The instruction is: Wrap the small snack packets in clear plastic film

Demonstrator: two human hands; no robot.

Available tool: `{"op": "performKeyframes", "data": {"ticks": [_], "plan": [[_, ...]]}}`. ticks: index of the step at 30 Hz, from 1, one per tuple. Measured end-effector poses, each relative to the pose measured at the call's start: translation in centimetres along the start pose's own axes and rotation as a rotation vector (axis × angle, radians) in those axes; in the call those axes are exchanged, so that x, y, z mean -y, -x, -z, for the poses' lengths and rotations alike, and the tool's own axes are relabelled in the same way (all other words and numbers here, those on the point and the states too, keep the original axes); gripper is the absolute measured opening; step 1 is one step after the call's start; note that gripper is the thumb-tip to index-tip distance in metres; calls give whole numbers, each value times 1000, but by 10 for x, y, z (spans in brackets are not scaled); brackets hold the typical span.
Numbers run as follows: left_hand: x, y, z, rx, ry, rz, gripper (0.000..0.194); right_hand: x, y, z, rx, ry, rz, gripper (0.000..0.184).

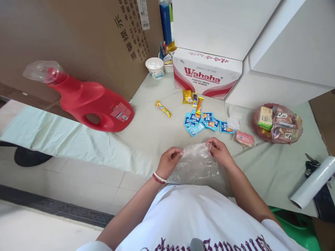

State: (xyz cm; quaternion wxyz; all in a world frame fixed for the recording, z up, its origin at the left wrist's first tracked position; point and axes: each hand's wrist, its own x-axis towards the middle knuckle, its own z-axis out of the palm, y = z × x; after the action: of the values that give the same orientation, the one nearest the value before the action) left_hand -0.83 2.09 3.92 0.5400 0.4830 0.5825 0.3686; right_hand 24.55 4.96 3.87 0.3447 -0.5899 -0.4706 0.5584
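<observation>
A clear plastic bag [196,165] is stretched between my two hands at the table's front edge. My left hand [169,161] pinches its upper left corner, and a white and red bracelet circles that wrist. On the other side, my right hand [218,150] has its fingers closed on the upper right edge. Just beyond the bag lies a pile of small blue snack packets [196,122]. A yellow wrapped stick [163,108] lies apart to the left. An orange wrapped bar [199,105] and a yellow packet [187,97] rest behind the pile. Near my right hand is a pink packet [244,138].
A red detergent bottle [96,101] stands at the left by a large cardboard box [78,42]. Behind are a paper cup [155,68] and a Wahaha water carton [206,75]. At right are a snack bowl [255,122], keys [311,164] and a plastic roll [312,183].
</observation>
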Motion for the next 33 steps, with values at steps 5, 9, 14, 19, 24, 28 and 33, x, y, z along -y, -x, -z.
{"op": "performKeyframes", "data": {"ticks": [5,9,14,19,24,28,33], "plan": [[11,-23,9,-238,248,184,37,-7,3,6,-67,-135,-118,33],[14,-36,22,-491,175,157,28,-11,5,5,-97,-167,-165,38],[-1,-17,24,-784,-310,-267,17,-16,4,-2,-116,-116,-141,46],[0,-5,4,-195,-868,-536,29,-22,4,-7,-186,-114,-103,51],[31,-18,12,9,-1163,-417,56,-29,19,27,-261,219,-97,45],[39,-18,24,63,-1215,-434,61,-6,18,71,-380,663,21,36],[36,-16,24,61,-1173,-440,61,76,-62,52,-362,932,213,31]]}}
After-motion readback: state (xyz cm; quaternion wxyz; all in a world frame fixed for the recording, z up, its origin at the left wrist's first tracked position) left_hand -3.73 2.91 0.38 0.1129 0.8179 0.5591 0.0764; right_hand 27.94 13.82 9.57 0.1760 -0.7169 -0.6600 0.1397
